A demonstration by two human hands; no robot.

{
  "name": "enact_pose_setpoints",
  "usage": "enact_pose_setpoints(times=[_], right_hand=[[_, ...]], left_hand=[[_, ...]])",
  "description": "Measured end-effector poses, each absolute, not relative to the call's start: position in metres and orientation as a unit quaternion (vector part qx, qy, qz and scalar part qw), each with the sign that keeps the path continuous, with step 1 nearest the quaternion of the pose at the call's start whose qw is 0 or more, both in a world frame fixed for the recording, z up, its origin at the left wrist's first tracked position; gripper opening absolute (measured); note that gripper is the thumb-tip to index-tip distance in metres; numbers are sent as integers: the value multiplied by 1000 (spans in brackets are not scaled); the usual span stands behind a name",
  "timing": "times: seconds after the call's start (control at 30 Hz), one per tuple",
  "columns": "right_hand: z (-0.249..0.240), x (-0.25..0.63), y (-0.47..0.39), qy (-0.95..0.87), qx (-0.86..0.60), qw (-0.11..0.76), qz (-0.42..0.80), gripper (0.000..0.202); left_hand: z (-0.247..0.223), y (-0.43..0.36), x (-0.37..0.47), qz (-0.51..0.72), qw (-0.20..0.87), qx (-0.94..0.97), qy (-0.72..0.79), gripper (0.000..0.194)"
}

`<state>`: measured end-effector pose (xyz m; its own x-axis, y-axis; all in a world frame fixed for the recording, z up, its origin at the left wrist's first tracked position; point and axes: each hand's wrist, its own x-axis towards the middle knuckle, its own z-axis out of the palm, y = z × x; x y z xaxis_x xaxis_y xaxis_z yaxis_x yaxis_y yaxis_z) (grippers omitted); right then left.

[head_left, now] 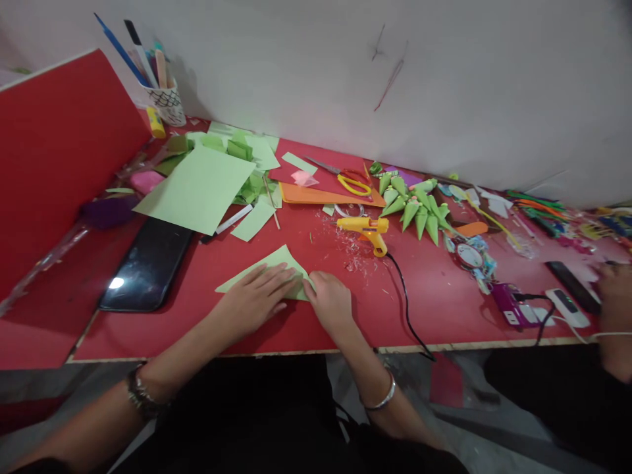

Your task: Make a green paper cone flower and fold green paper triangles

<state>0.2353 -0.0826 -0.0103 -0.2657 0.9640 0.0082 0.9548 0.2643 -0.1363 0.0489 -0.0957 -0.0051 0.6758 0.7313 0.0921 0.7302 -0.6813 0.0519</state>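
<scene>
A light green sheet of paper (276,261), folded to a triangle, lies on the red table in front of me. My left hand (261,293) rests flat across its middle, fingers stretched out and pressing it down. At the paper's right corner, my right hand (332,301) has its fingers curled and pinches the edge. Part of the paper is hidden under both hands. Just to the right lies a yellow glue gun (365,230) among thin glue shreds, its black cord running over the table's front edge.
Green paper sheets (200,187) and scraps lie at the back left, beside a black phone (148,266). Scissors (353,183) rest on orange paper. Green paper cones (417,207) cluster behind the glue gun. A purple power strip (513,306) and another person's hand (616,293) are at right.
</scene>
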Motion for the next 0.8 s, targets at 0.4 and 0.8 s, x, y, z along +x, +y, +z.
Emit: enact_pose_setpoints(times=[0.4,0.8], right_hand=[[-8,232,-83,-791,-608,28,55,21],[-8,231,-83,-787,-615,23,45,19]], left_hand=[[-10,-93,43,31,148,934,324,70],[-11,-96,27,24,165,930,328,73]])
